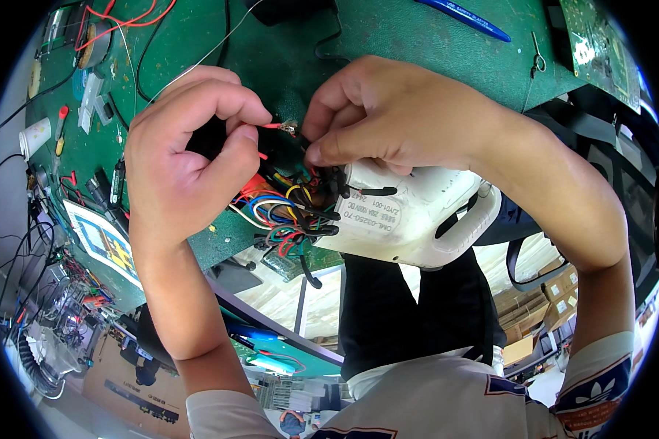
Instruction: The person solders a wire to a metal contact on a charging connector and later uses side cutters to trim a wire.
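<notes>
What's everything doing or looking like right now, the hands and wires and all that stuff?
Left hand: pinching
Red wire: pinched, end metallic
Right hand: fingers curled, grip unclear
Coloured wires: loose, tangled
White casing: wires emerging
Blue tool: lying on green table

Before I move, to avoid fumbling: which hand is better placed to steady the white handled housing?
Probably the right hand, nearer the white handled housing; the left hand pinches a red wire.

Yeah, the white housing (425,238) has gray lettering and numbers (373,212). Blue stick (472,20) beyond the housing is lettered too, plus the sleeve (597,395) right of the housing.
</notes>
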A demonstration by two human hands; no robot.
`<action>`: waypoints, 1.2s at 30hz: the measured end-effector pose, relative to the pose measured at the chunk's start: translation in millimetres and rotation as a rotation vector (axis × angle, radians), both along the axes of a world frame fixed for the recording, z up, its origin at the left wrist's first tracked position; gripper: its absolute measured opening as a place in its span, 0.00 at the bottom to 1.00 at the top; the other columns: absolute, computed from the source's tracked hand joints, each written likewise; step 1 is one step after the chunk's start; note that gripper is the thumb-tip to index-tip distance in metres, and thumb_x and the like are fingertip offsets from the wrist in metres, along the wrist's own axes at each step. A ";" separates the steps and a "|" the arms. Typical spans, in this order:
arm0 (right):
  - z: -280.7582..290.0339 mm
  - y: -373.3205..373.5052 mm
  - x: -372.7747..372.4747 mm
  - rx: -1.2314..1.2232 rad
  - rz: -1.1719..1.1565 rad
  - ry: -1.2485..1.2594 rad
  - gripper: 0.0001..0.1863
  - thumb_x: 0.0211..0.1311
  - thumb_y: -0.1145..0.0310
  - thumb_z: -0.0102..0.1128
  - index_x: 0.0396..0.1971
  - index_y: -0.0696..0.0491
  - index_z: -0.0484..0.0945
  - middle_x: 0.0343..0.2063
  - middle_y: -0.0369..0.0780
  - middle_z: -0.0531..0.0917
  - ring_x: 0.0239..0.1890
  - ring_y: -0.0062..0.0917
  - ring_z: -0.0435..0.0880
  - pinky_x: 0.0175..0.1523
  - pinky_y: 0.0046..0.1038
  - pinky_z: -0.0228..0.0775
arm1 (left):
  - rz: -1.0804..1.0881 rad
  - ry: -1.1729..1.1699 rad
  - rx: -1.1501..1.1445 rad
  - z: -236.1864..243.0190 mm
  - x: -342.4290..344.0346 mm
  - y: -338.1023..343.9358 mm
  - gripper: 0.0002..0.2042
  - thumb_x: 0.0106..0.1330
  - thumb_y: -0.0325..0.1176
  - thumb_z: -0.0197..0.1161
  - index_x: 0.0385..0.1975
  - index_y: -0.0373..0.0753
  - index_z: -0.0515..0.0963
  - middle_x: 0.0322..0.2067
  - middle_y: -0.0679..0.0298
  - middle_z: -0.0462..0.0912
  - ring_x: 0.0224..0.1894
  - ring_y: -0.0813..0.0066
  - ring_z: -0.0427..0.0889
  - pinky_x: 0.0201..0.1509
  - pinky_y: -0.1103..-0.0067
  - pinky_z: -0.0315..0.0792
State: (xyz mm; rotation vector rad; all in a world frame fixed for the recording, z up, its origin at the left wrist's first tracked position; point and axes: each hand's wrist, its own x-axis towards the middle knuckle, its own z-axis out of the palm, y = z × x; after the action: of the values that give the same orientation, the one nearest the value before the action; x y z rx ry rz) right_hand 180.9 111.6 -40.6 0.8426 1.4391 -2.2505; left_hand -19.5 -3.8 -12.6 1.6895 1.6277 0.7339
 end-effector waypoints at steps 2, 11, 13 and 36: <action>-2.1 -0.4 1.5 -0.029 -0.007 0.020 0.13 0.60 0.68 0.67 0.39 0.62 0.80 0.21 0.33 0.80 0.16 0.09 0.68 0.18 0.15 0.52 | -0.002 0.026 -0.015 2.4 1.0 1.3 0.07 0.50 0.16 0.58 0.30 0.31 0.77 0.30 0.61 0.77 0.39 0.70 0.76 0.57 0.70 0.70; 1.1 -2.1 1.6 0.068 -0.024 0.027 0.08 0.53 0.70 0.65 0.31 0.59 0.83 0.20 0.36 0.82 0.21 0.17 0.76 0.27 0.22 0.65 | 0.046 -0.012 -0.043 3.2 3.5 1.7 0.08 0.50 0.16 0.58 0.30 0.32 0.78 0.30 0.62 0.77 0.33 0.76 0.75 0.39 0.82 0.68; 0.6 -2.9 2.0 0.089 -0.024 0.030 0.08 0.53 0.70 0.65 0.30 0.59 0.83 0.20 0.37 0.82 0.21 0.17 0.76 0.27 0.23 0.66 | 0.048 -0.011 -0.105 6.3 3.6 1.2 0.09 0.51 0.16 0.58 0.32 0.31 0.78 0.33 0.61 0.76 0.35 0.77 0.73 0.42 0.83 0.67; 5.9 2.0 -6.4 0.144 0.095 -0.080 0.11 0.49 0.67 0.68 0.28 0.59 0.84 0.19 0.38 0.81 0.17 0.19 0.76 0.24 0.23 0.68 | -0.092 0.082 0.022 0.5 -3.4 8.0 0.05 0.51 0.21 0.64 0.27 0.33 0.79 0.23 0.63 0.75 0.42 0.66 0.77 0.46 0.74 0.69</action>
State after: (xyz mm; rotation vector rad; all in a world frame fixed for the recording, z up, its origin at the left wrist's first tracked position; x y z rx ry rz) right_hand 174.5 113.6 -34.7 0.8775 1.5849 -2.0402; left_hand -22.9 4.3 -12.1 1.8188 1.5911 0.6473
